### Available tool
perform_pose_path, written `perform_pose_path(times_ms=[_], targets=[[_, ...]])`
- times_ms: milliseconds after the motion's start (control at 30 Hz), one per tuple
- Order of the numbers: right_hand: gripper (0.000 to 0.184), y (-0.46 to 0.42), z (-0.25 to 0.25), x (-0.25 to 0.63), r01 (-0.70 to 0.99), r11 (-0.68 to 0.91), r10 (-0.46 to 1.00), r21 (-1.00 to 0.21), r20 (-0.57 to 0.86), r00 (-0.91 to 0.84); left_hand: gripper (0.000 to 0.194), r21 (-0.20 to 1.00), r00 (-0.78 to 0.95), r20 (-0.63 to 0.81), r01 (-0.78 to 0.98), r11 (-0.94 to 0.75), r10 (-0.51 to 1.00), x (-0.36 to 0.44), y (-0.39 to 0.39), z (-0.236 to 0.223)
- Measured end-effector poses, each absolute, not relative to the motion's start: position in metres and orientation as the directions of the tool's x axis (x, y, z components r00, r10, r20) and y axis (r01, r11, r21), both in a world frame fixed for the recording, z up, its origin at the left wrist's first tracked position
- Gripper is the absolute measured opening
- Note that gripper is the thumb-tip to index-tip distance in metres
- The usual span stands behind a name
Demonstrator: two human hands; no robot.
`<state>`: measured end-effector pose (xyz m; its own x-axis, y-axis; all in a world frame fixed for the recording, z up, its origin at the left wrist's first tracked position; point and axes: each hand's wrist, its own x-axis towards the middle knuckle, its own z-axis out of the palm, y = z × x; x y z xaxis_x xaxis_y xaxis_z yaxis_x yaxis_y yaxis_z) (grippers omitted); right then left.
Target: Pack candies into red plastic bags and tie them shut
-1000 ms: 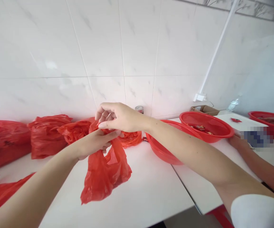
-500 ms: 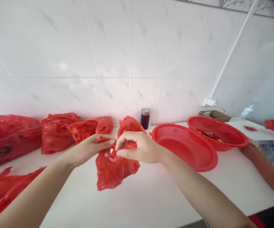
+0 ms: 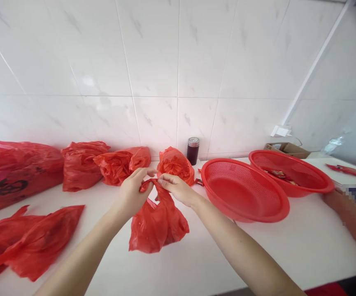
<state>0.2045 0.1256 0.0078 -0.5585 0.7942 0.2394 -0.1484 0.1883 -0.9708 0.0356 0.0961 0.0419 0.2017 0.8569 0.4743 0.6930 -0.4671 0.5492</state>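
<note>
A small red plastic bag [image 3: 157,224] rests on the white table [image 3: 196,255] in front of me, its top gathered upward. My left hand [image 3: 134,191] pinches one handle of the bag between thumb and fingers. My right hand [image 3: 174,187] grips the other handle right beside it, and the two hands almost touch above the bag. What is inside the bag is hidden.
Several filled red bags [image 3: 82,164] line the tiled wall, and an empty one [image 3: 32,242] lies flat at the left. A dark jar [image 3: 193,150] stands at the wall. Two red baskets [image 3: 242,191] sit to the right, beside another person's arm [image 3: 350,213].
My hands moved closer together and slightly lower over the bag, and the bag's body now sits on the table. The view has tilted and shifted a little left.
</note>
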Motion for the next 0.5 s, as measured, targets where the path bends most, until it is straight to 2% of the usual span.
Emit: perform_pose_path(times_ms=[67,133,267,367,433,500], targets=[[0.026,0.123,0.003,0.208,-0.174,0.217,0.823,-0.961,0.276,-0.497,0.023,0.62,0.214,0.358,0.673,-0.403,0.909,0.031,0.087,0.031],[0.027,0.124,-0.009,0.214,-0.115,0.247,0.875,-0.962,0.273,-0.399,0.037,0.68,0.161,0.245,0.675,-0.288,0.956,0.021,0.073,0.012],[0.023,0.138,-0.053,0.236,0.217,0.16,0.981,-0.963,0.131,-0.14,0.048,0.832,-0.101,0.168,0.548,-0.086,0.981,-0.009,0.039,-0.048],[0.024,0.146,-0.082,0.241,0.359,0.117,0.992,-0.926,0.128,0.006,0.048,0.904,-0.252,0.09,0.426,0.027,0.964,-0.019,0.021,-0.084],[0.026,0.143,-0.092,0.231,0.401,0.139,0.984,-0.906,0.173,0.048,0.047,0.91,-0.343,0.132,0.414,0.024,0.93,-0.014,0.018,-0.094],[0.025,0.137,-0.096,0.213,0.439,0.175,0.973,-0.881,0.223,0.059,0.043,0.892,-0.404,0.247,0.449,-0.045,0.881,-0.002,0.026,-0.098]])
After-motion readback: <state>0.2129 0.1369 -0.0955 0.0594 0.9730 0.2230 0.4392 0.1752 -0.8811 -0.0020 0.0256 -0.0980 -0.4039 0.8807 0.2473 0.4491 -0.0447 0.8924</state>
